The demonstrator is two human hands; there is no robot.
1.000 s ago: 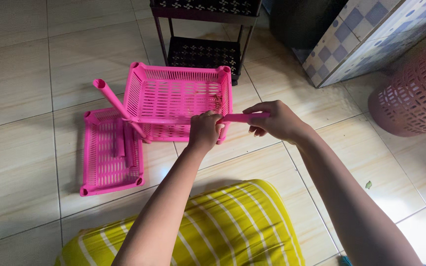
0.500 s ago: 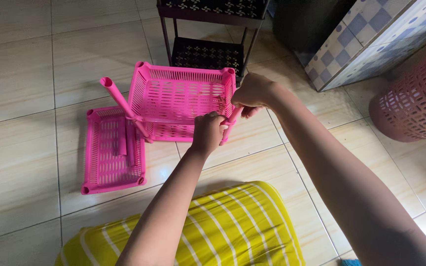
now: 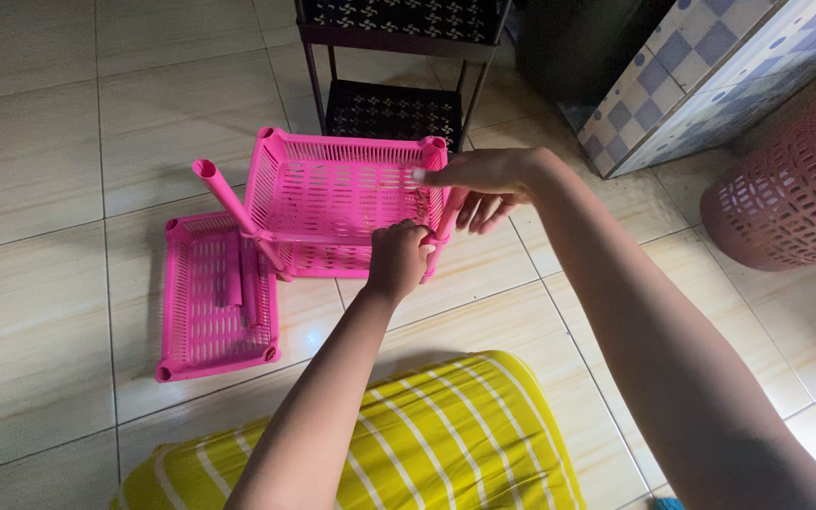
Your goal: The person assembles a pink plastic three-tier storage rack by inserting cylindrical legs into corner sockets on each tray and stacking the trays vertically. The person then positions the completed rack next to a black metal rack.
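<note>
Our left hand (image 3: 399, 257) clenched the tilted pink tray's (image 3: 342, 194) near rim; our right hand (image 3: 484, 184) held a pink tube (image 3: 448, 215) at its right corner, beside the flat tray (image 3: 214, 297).
</note>
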